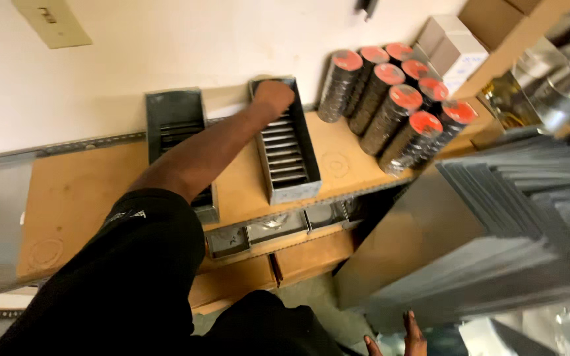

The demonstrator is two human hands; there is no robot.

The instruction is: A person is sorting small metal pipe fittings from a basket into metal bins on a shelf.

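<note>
Plywood shelving (87,198) ran along a pale wall. My left hand (273,94), upper centre, gripped the far end of a grey metal register box (288,148); another box (176,118) already sat beside it. My right hand (407,336), bottom edge, hung open, holding nothing, below stacked sheet metal (496,217).

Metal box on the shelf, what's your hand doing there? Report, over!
Left hand reaching into far end of the long metal box, grip hidden. Right hand low, fingers open, by stacked metal sheets. Second metal box partly under the arm.
</note>
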